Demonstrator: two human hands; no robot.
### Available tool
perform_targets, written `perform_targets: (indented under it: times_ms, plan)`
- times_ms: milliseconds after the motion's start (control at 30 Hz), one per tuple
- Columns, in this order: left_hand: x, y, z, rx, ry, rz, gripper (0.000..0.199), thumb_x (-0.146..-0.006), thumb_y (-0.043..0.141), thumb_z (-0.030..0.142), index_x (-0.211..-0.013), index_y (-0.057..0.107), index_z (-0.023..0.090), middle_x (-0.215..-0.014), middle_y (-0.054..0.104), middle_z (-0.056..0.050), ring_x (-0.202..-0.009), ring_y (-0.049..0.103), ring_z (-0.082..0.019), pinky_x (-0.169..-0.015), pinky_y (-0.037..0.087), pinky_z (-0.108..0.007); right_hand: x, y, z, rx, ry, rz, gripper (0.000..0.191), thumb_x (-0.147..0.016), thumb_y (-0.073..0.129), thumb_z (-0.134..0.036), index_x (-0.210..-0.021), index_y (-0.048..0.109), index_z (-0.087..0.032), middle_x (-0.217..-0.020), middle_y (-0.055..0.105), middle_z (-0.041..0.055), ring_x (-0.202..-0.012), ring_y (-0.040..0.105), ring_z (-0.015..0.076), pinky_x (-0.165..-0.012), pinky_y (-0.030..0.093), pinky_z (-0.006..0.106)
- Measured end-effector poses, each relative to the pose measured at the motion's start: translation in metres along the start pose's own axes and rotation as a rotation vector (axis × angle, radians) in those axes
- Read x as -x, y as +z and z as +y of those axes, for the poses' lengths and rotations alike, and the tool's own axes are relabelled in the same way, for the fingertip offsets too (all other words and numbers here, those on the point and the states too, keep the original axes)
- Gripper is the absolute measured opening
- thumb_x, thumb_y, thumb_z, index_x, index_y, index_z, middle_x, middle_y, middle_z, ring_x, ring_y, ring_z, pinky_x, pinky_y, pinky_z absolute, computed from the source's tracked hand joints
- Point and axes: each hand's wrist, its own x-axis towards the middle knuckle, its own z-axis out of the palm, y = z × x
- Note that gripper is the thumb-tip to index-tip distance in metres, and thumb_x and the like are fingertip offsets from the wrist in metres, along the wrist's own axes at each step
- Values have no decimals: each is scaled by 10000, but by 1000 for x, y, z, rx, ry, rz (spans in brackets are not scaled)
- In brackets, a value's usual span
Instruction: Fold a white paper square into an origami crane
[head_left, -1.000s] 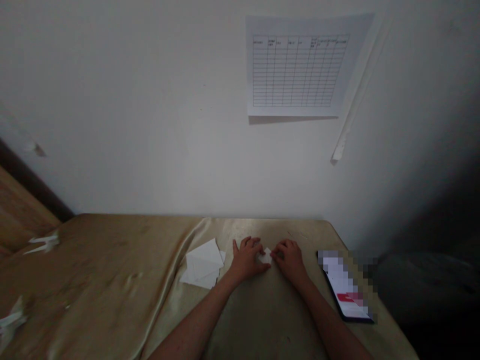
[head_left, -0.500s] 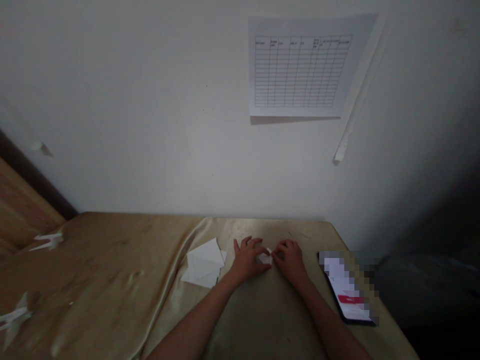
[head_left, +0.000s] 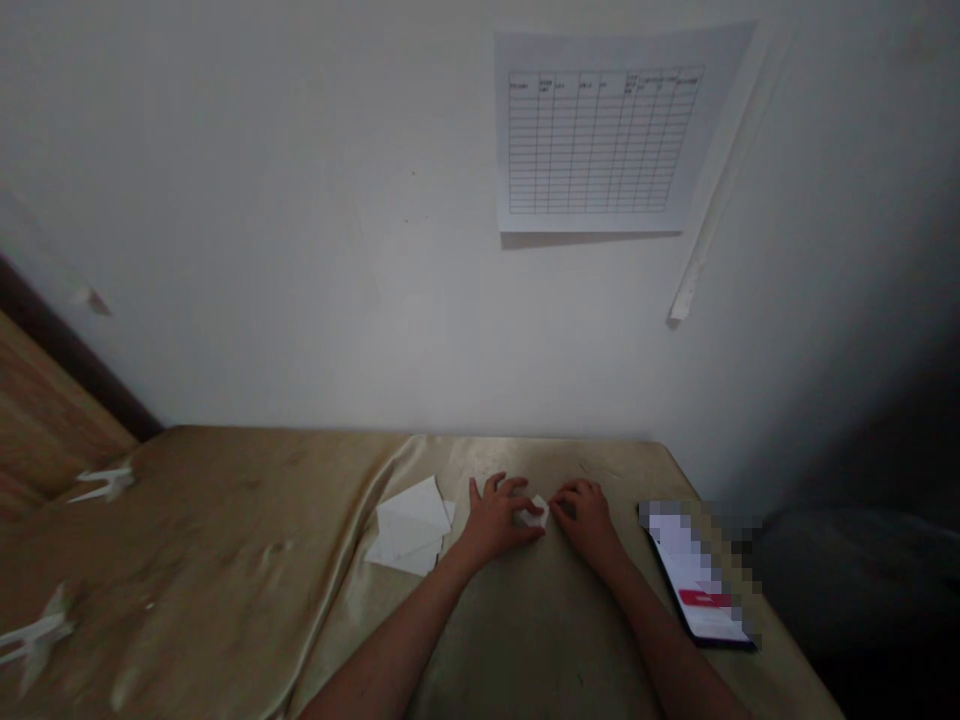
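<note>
A small piece of folded white paper lies on the cloth between my hands. My left hand holds it from the left, index finger and thumb bent around it, the other fingers spread outward. At the paper's right edge, my right hand pinches with thumb and index finger, its remaining fingers curled. The fingertips hide part of the paper. Left of my left hand rests a loose pile of white paper pieces, some overlapping.
A phone with a lit screen lies on the right of the cloth-covered table. Two folded white paper figures sit at the far left. Behind stands a white wall with a printed table sheet hung on it.
My right hand has shifted very slightly right, its fingertips at the paper's edge. The left hand keeps nearly the same hold. The whole view has drifted a little.
</note>
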Motion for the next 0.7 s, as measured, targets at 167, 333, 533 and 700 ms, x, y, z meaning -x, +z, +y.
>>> perform_targets:
  times_ms: [167,333,533,700]
  plan:
    - [0,-2,2,-5,-19,-18,363,-713,770,554,-1061,707,473,-1492,469,71,-1451,248,-361,-1131,-18,-738,1,0,-4,16,-16,12,117,-846,648,-282,-859,761,-255,-1011,663,75,-1051,531,240,-939,408,357]
    - [-1,-1,1,-1,-11,-17,365,-702,780,558,-1050,705,477,-1490,471,70,-1451,254,-363,-1122,-23,-749,2,-2,-9,56,-32,7,110,-851,636,-261,-880,740,-243,-1021,650,72,-1076,515,243,-969,388,370]
    - [-2,1,-2,-3,0,-1,359,-690,788,560,-1029,708,474,-1480,483,75,-1441,274,-368,-1107,-2,-772,1,-5,-12,125,-47,5,102,-863,628,-277,-872,722,-240,-1022,644,62,-1118,488,243,-1008,355,381]
    - [-2,2,-3,2,4,-7,346,-707,775,563,-1034,710,469,-1488,477,72,-1444,265,-370,-1108,1,-770,1,-4,-13,129,-43,12,123,-886,595,-262,-874,710,-221,-1034,645,68,-1131,483,250,-1024,342,388]
